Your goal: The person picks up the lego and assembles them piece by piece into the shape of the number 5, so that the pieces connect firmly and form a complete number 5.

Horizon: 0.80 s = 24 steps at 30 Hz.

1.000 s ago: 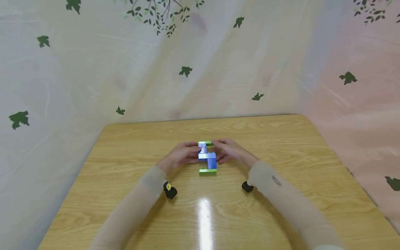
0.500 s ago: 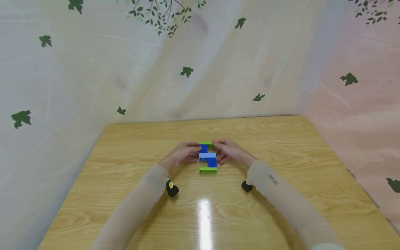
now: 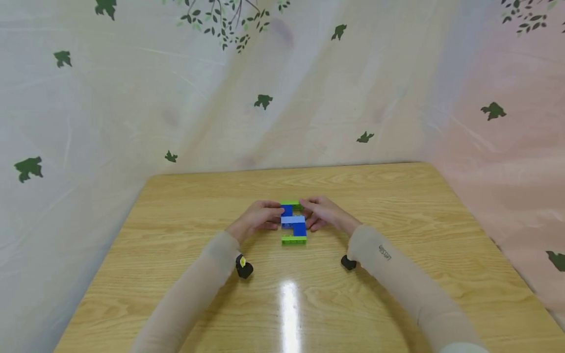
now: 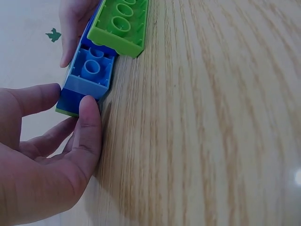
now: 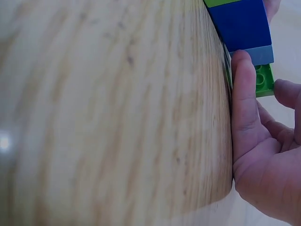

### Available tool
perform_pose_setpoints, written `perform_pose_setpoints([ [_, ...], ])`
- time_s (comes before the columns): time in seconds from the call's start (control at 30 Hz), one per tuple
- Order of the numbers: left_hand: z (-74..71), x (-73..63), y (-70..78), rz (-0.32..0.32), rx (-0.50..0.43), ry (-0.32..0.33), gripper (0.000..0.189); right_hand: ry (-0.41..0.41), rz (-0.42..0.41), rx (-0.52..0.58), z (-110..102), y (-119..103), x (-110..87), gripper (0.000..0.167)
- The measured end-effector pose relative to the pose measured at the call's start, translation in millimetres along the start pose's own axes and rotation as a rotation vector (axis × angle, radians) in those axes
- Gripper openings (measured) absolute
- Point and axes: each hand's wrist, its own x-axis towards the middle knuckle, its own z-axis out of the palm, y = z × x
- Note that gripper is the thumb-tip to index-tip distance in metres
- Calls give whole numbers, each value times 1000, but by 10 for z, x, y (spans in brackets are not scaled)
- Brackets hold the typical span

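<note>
A toy-brick assembly point(image 3: 299, 229) lies at mid-table between my hands. It is a zigzag of a lime-green brick point(image 4: 122, 23) at the near end, dark blue, a light blue brick point(image 4: 92, 70) across the middle, dark blue, and lime green at the far end. Thumb and index finger of my left hand point(image 3: 260, 214) pinch the farther dark blue brick point(image 3: 287, 210) at its left side. From the right, my right hand point(image 3: 324, 212) holds the assembly, thumb point(image 5: 244, 84) at the light blue brick's end and index fingertip at the far green brick point(image 5: 264, 80).
The wooden table point(image 3: 176, 206) spreads around the hands, with a glossy light reflection near its front. Behind it hangs a cloth backdrop point(image 3: 309, 132) printed with leaves. A black wrist camera point(image 3: 244, 267) sits below the left cuff, another point(image 3: 348, 263) below the right.
Between the first two frames the assembly tips slightly, its bright glare fading to darker blue and its near green end shifting a little away. Both hands keep their hold; little differs since half a second ago.
</note>
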Motion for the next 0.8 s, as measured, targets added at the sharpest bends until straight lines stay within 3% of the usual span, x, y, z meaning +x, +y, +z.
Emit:
perform_pose_setpoints([
  [0.8, 51, 30, 14, -1, 99, 40, 48, 22, -2, -23, 19, -1, 42, 46],
])
